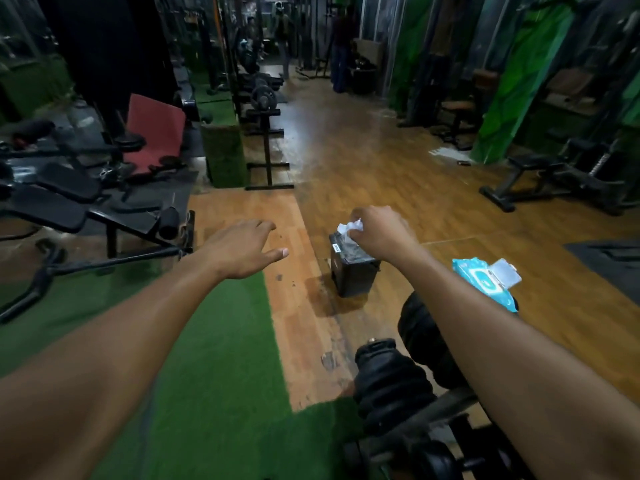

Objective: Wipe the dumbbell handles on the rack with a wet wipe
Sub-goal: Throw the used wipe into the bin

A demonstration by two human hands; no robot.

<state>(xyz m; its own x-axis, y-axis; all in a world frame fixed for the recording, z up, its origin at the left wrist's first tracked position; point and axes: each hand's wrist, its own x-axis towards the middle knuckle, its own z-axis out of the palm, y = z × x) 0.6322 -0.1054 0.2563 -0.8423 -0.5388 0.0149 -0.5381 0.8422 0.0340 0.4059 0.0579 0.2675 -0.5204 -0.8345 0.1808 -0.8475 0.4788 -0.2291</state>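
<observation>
Right hand (379, 233) pinches a crumpled white wet wipe (350, 226) just above the small black plastic bin (353, 271); left hand (242, 249), fingers spread and empty, hovers left of the bin.

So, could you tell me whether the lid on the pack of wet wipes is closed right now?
No, the clear lid on the pack of wet wipes stands flipped open, away from the pack's top.

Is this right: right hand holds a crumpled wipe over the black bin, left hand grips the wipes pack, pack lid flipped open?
Not quite. In the head view the left hand is open and holds nothing; the wipes pack lies apart, beyond the right forearm, resting on a dumbbell. The rest stands: the right hand pinches the crumpled wipe over the black bin, pack lid open.
</observation>
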